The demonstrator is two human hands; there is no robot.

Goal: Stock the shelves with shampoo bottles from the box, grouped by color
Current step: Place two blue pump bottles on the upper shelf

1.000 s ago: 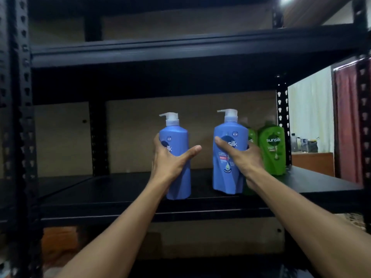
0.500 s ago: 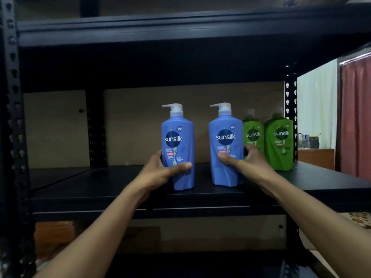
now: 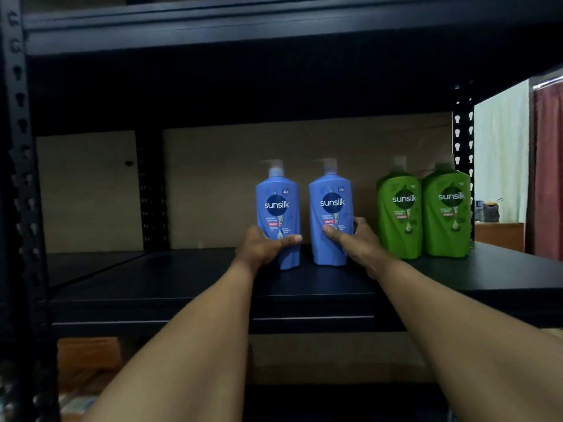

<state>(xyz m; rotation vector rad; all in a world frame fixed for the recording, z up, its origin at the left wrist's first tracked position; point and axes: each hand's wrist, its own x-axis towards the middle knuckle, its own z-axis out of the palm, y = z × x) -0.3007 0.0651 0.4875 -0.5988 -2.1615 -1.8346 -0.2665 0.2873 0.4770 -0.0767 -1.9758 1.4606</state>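
Note:
Two blue Sunsilk pump bottles stand upright side by side on the black shelf, labels facing me. My left hand grips the lower part of the left blue bottle, thumb across its front. The right blue bottle is held low down by my right hand, fingers curled round its right side. Further right on the same shelf stand two green Sunsilk bottles, close together and apart from the blue pair. The box is not in view.
The shelf above hangs low over the bottles. Black perforated uprights stand at the left and back right. Bare shelf surface stretches left of the blue bottles. A red curtain hangs beyond the rack's right end.
Both blue bottles have gone further back on the shelf and closer together, now turned with labels forward. My hands have slid down to their lower halves. The view has moved nearer.

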